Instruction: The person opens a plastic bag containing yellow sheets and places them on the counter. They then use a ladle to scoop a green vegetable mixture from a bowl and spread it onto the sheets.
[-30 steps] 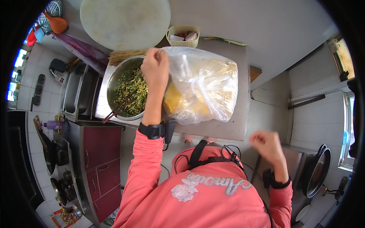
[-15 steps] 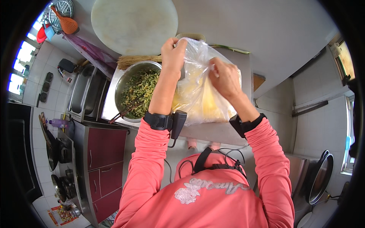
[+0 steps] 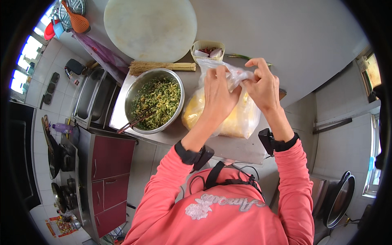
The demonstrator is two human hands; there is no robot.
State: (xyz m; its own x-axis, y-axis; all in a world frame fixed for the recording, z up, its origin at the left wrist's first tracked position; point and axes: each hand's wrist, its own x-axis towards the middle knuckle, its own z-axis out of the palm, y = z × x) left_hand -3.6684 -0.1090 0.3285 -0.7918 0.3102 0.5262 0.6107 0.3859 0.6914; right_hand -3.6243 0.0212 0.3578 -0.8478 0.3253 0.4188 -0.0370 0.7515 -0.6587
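Observation:
A clear plastic bag (image 3: 245,122) with something yellow inside rests on the metal table, just right of a steel bowl (image 3: 181,107). My left hand (image 3: 220,92) grips the gathered top of the bag from the left, its fingers closed. On the other side, my right hand (image 3: 263,83) pinches the bag's mouth, with the index finger raised and bent. Green and yellow chopped filling (image 3: 159,96) sits in the bowl. A pair of dark chopsticks (image 3: 136,121) leans in it over the near left rim.
Behind the bowl lies a straw brush (image 3: 163,66), below a round pale board (image 3: 151,28). A small basket (image 3: 197,44) holding pale and reddish pieces stands behind the bag, a green onion (image 3: 241,56) beside it. To the left are a sink (image 3: 98,96) and red cabinets (image 3: 112,157).
My left hand has moved right and nearer me, toward my right hand, gathering the bag's top together. My right hand has shifted right. The bowl and small basket are now more fully visible.

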